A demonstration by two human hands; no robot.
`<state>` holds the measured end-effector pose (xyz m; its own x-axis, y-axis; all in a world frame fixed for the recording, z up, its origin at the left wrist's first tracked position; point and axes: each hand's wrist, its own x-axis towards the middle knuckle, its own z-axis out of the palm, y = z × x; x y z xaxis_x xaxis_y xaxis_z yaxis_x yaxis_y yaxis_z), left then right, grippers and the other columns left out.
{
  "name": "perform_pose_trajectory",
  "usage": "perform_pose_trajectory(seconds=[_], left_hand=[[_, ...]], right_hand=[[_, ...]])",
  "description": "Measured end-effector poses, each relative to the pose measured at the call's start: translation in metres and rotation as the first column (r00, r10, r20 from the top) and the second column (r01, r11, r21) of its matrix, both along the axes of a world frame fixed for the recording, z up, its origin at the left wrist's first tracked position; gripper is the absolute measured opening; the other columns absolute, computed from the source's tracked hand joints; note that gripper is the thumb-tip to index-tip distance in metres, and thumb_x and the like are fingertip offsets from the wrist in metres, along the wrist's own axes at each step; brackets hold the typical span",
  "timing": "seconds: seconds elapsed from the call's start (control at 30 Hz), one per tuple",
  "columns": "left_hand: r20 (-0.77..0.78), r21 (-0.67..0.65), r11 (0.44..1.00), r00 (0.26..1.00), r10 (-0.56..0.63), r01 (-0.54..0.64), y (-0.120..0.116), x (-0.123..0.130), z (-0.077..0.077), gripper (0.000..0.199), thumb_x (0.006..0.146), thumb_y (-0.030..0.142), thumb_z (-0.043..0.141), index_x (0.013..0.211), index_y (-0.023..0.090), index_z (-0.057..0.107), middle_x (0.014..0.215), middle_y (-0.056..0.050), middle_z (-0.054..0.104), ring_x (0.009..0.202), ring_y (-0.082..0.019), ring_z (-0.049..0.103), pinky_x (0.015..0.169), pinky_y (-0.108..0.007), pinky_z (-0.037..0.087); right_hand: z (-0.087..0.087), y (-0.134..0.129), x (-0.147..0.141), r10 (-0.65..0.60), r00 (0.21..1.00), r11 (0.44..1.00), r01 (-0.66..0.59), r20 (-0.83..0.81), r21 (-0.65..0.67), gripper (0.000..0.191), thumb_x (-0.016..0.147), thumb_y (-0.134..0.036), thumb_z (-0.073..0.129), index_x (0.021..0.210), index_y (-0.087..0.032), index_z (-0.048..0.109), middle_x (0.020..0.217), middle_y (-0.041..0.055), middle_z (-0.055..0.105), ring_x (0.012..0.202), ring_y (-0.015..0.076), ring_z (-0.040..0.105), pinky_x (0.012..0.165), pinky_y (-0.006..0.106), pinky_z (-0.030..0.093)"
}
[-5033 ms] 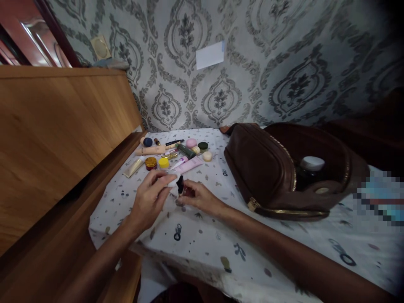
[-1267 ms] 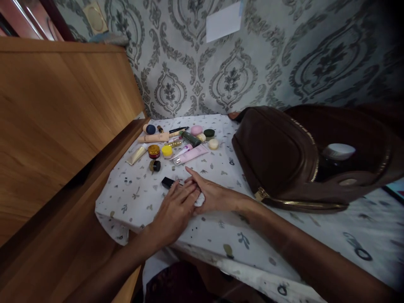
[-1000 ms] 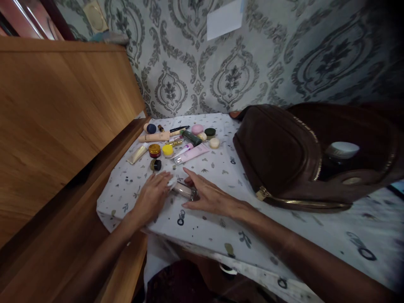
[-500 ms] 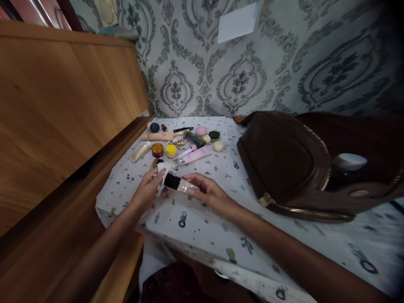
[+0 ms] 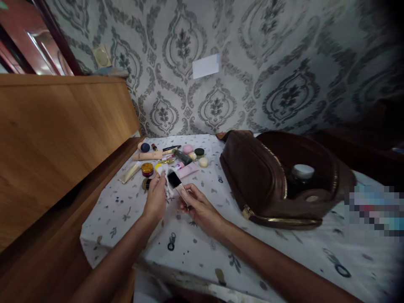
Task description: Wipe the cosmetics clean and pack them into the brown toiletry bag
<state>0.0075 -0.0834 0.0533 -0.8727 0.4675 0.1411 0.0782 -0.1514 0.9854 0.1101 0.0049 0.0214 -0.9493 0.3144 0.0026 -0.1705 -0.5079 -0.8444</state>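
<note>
My right hand (image 5: 200,207) holds a small bottle (image 5: 179,185) with a black cap and a pale, clear body, tilted with the cap up and to the left. A crumpled white tissue (image 5: 169,188) is pinched in my left hand (image 5: 156,195), close against the cap. Behind my hands lie an amber jar (image 5: 147,169), a pink tube (image 5: 188,170), a dark green tube (image 5: 182,157), a beige tube (image 5: 147,156) and several other small cosmetics. My left hand partly hides a dark round item (image 5: 145,184).
An unzipped brown bag (image 5: 252,181) stands on the right of the patterned tablecloth (image 5: 195,248), with a white-lidded jar (image 5: 303,171) inside. A wooden panel (image 5: 66,122) rises at the left. Patterned wallpaper covers the wall behind.
The view has shifted, so the table items appear lower and further left. The bottle is now tilted more steeply, and the tissue and my left hand now cover part of the yellow-lidded jar.
</note>
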Motion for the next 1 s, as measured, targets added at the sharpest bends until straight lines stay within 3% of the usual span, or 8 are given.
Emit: perform_pose_trajectory(seconds=[0.1, 0.3, 0.37, 0.5, 0.57, 0.67, 0.9, 1.0], left_hand=[[-0.271, -0.102, 0.994, 0.962, 0.018, -0.047, 0.007, 0.006, 0.003, 0.035, 0.090, 0.051, 0.052, 0.090, 0.017, 0.058, 0.077, 0.001, 0.060, 0.070, -0.013, 0.056, 0.065, -0.022, 0.045], [-0.725, -0.334, 0.932, 0.670, -0.159, -0.140, 0.012, 0.009, -0.004, 0.028, 0.098, 0.029, 0.039, 0.115, 0.015, 0.056, 0.103, -0.010, 0.069, 0.093, -0.021, 0.065, 0.083, -0.033, 0.051], [-0.821, -0.371, 0.917, 0.514, -0.249, -0.148, 0.011, 0.008, -0.014, 0.033, 0.098, 0.020, 0.036, 0.125, 0.015, 0.053, 0.119, -0.013, 0.067, 0.109, -0.023, 0.064, 0.092, -0.037, 0.051], [-0.938, -0.346, 0.918, 0.075, -0.338, -0.192, 0.004, 0.009, -0.033, 0.044, 0.093, 0.006, 0.035, 0.134, 0.013, 0.049, 0.131, -0.016, 0.062, 0.123, -0.024, 0.058, 0.101, -0.040, 0.049], [-0.938, -0.328, 0.925, -0.047, -0.342, -0.190, 0.001, 0.012, -0.036, 0.045, 0.090, 0.002, 0.036, 0.131, 0.012, 0.053, 0.129, -0.016, 0.063, 0.122, -0.025, 0.058, 0.100, -0.040, 0.050], [-0.937, -0.344, 0.928, -0.013, -0.349, -0.145, -0.001, 0.017, -0.034, 0.044, 0.089, 0.001, 0.036, 0.127, 0.012, 0.055, 0.120, -0.015, 0.067, 0.113, -0.024, 0.061, 0.096, -0.038, 0.052], [-0.901, -0.274, 0.951, 0.384, -0.202, -0.144, 0.006, 0.006, -0.006, 0.035, 0.096, 0.014, 0.038, 0.127, 0.016, 0.053, 0.120, -0.011, 0.064, 0.112, -0.021, 0.060, 0.097, -0.037, 0.050], [-0.862, -0.246, 0.958, 0.485, -0.148, -0.144, 0.012, 0.001, 0.003, 0.033, 0.097, 0.019, 0.040, 0.127, 0.017, 0.054, 0.122, -0.011, 0.064, 0.114, -0.022, 0.060, 0.098, -0.038, 0.048]], right_hand=[[0.000, 0.000, -0.002, -0.036, 0.999, 0.994, 0.033, -0.023, -0.103, 0.047, 0.069, -0.056, 0.079, 0.089, -0.021, 0.056, 0.075, -0.0028, 0.060, 0.071, 0.0114, 0.054, 0.066, 0.024, 0.040], [0.001, 0.006, -0.005, -0.104, 0.994, 0.955, 0.087, -0.044, -0.285, 0.048, 0.063, -0.056, 0.083, 0.089, -0.022, 0.061, 0.082, -0.0039, 0.063, 0.075, 0.0119, 0.057, 0.065, 0.023, 0.044], [0.000, 0.011, -0.008, -0.159, 0.986, 0.932, 0.134, -0.049, -0.336, 0.048, 0.061, -0.055, 0.084, 0.088, -0.022, 0.063, 0.083, -0.0048, 0.064, 0.074, 0.0117, 0.056, 0.065, 0.024, 0.045], [-0.004, 0.028, -0.015, -0.248, 0.967, 0.882, 0.203, -0.052, -0.425, 0.053, 0.053, -0.053, 0.088, 0.088, -0.020, 0.065, 0.079, -0.0035, 0.067, 0.070, 0.0125, 0.057, 0.062, 0.024, 0.044], [-0.005, 0.037, -0.017, -0.213, 0.976, 0.879, 0.172, -0.044, -0.444, 0.053, 0.054, -0.055, 0.087, 0.083, -0.017, 0.066, 0.072, -0.0017, 0.066, 0.067, 0.0132, 0.057, 0.061, 0.025, 0.044], [-0.004, 0.044, -0.015, -0.181, 0.983, 0.896, 0.147, -0.041, -0.420, 0.050, 0.055, -0.053, 0.088, 0.077, -0.015, 0.065, 0.067, -0.0021, 0.064, 0.063, 0.0119, 0.056, 0.061, 0.025, 0.043], [0.006, 0.038, -0.006, -0.148, 0.989, 0.962, 0.139, -0.018, -0.236, 0.046, 0.062, -0.055, 0.083, 0.075, -0.014, 0.068, 0.063, -0.0022, 0.061, 0.059, 0.0101, 0.050, 0.056, 0.023, 0.037], [0.005, 0.035, -0.006, -0.119, 0.993, 0.964, 0.110, -0.022, -0.241, 0.044, 0.060, -0.052, 0.086, 0.078, -0.015, 0.069, 0.065, -0.0027, 0.062, 0.059, 0.0100, 0.050, 0.058, 0.023, 0.038]])
